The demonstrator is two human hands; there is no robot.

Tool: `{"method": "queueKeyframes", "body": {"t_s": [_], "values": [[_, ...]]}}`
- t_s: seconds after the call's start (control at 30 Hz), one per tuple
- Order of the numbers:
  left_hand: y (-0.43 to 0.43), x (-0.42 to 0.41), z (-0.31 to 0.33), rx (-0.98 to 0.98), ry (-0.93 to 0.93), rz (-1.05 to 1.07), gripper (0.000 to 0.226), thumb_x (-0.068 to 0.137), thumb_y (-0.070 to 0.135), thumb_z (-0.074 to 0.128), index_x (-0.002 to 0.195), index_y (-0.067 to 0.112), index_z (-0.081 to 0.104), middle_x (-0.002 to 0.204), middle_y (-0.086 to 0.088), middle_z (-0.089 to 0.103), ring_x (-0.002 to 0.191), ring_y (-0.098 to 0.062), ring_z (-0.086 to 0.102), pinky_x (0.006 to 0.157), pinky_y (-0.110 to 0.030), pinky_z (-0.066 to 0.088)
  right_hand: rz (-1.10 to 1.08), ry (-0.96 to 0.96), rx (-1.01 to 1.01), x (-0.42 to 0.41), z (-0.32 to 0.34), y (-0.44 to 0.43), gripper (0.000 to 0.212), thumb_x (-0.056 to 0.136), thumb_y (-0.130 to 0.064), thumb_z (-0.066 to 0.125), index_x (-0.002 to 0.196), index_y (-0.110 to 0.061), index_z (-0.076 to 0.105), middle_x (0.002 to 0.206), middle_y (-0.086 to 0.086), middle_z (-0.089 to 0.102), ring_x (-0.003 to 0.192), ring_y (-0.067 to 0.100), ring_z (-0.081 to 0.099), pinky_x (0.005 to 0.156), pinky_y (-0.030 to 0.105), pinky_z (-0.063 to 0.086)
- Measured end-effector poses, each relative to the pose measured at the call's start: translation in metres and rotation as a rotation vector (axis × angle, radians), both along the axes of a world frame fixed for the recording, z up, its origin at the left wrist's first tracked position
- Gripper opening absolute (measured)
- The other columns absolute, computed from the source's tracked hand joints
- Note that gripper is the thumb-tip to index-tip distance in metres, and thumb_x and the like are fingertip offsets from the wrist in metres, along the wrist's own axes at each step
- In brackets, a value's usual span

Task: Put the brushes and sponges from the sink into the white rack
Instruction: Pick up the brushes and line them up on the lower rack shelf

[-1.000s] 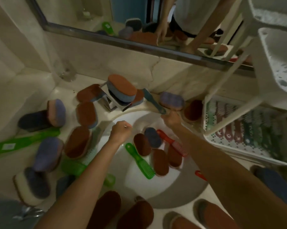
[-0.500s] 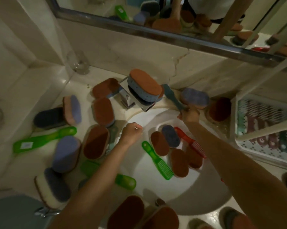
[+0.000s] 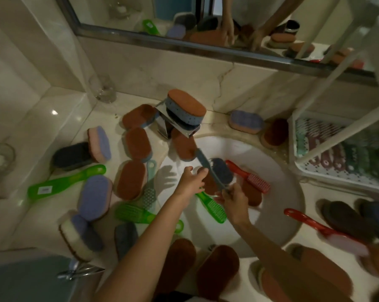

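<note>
Teal brush [image 3: 210, 171] held over the sink [image 3: 280, 171]
Right hand [image 3: 233, 198] grips its bristle end mid-basin; left hand [image 3: 189, 182], fingers loosely spread, is just beside. White rack [image 3: 336, 178] stands past the rim at 3 o'clock.

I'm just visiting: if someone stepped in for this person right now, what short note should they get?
Right hand grips one end of a teal brush, held over the sink. Left hand is open beside that brush and holds nothing.
In the sink: green brush, red brush, blue-grey sponge, brown sponges.
Done: a row of brushes already lies in the white rack.
Left: rack the teal brush, then clear the sink.
</note>
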State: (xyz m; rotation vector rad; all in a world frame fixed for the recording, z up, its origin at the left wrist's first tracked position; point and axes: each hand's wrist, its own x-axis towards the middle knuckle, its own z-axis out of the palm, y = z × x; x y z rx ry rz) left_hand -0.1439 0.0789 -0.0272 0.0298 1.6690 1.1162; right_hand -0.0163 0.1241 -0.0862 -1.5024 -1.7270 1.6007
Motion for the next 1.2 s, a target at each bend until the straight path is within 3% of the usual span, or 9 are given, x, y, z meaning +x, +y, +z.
{"method": "queueKeyframes", "body": {"t_s": [0.07,0.2,0.3,0.4,0.67,0.83,1.0,1.1,1.2], "values": [[0.000,0.006,-0.003,0.030,0.004,0.042,0.059,0.093,0.019,0.055,0.142,0.005,0.026,0.132,-0.018,0.051,0.112,-0.029,0.060,0.082,-0.030,0.051,0.148,-0.045,0.125,0.006,0.007,-0.012,0.028,0.090,0.008,0.049,0.073,-0.014,0.044,0.076,0.009,0.061,0.071,0.026,0.065,0.073,0.039,0.054],[-0.007,0.008,-0.005,0.053,0.087,0.112,0.043,0.092,-0.001,0.043,0.135,-0.002,0.037,0.080,-0.013,0.063,0.044,-0.004,0.063,0.056,-0.023,0.054,0.340,-0.172,0.269,0.007,0.017,-0.020,0.028,0.085,0.000,0.060,0.068,-0.014,0.043,0.065,0.002,0.053,0.066,0.019,0.053,0.063,0.025,0.036],[-0.015,0.007,-0.001,0.030,0.110,0.025,0.041,0.093,0.002,0.038,0.134,0.002,0.038,0.085,-0.016,0.068,0.074,-0.017,0.069,0.084,-0.035,0.047,0.364,-0.075,-0.011,-0.005,0.025,-0.020,0.034,0.079,0.003,0.066,0.067,-0.017,0.041,0.068,-0.002,0.051,0.068,0.013,0.052,0.069,0.027,0.040],[-0.022,0.003,0.000,-0.039,0.185,-0.050,0.041,0.088,0.011,0.054,0.127,0.001,0.050,0.119,-0.019,0.062,0.107,-0.031,0.058,0.086,-0.032,0.043,0.411,-0.027,-0.157,-0.019,0.029,-0.022,0.031,0.077,0.003,0.067,0.070,-0.017,0.044,0.074,0.002,0.054,0.078,0.019,0.055,0.073,0.032,0.045],[-0.033,-0.013,0.004,0.024,0.099,-0.116,0.021,0.086,0.021,0.061,0.104,0.011,0.064,0.089,-0.006,0.062,0.079,-0.016,0.056,0.064,-0.026,0.044,0.374,0.034,-0.200,-0.049,0.034,-0.034,0.026,0.080,0.000,0.068,0.082,-0.014,0.046,0.076,0.001,0.049,0.064,0.011,0.046,0.049,0.016,0.037],[-0.038,-0.024,0.004,0.045,0.116,-0.266,0.036,0.092,0.017,0.052,0.128,0.011,0.055,0.122,-0.010,0.059,0.102,-0.019,0.052,0.075,-0.026,0.045,0.262,0.125,-0.330,-0.059,0.037,-0.033,0.025,0.084,0.006,0.059,0.103,-0.005,0.047,0.071,0.007,0.053,0.053,0.012,0.046,0.043,0.020,0.036],[-0.046,-0.054,-0.012,-0.217,0.618,-0.134,0.049,0.083,0.017,0.055,0.128,-0.001,0.051,0.132,-0.020,0.053,0.116,-0.033,0.053,0.094,-0.038,0.047,0.250,-0.017,-0.316,-0.054,0.032,-0.030,0.012,0.088,0.009,0.052,0.083,-0.003,0.052,0.067,0.009,0.053,0.048,0.014,0.055,0.046,0.019,0.052],[-0.055,-0.058,-0.029,-0.442,0.768,-0.426,0.073,0.088,0.027,0.055,0.145,0.000,0.019,0.151,-0.020,0.022,0.138,-0.035,0.028,0.110,-0.041,0.031,0.228,-0.090,-0.275,-0.047,0.027,-0.030,0.027,0.088,0.009,0.050,0.069,-0.009,0.048,0.064,0.009,0.052,0.045,0.014,0.054,0.046,0.020,0.051],[-0.059,-0.055,-0.043,-0.537,1.006,-0.677,0.070,0.088,0.019,0.056,0.144,0.002,0.017,0.150,-0.023,0.020,0.139,-0.037,0.020,0.112,-0.040,0.026,0.231,-0.125,-0.237,-0.039,0.028,-0.030,0.028,0.088,0.010,0.048,0.067,-0.010,0.047,0.063,0.008,0.050,0.051,0.016,0.050,0.045,0.017,0.048]]}}
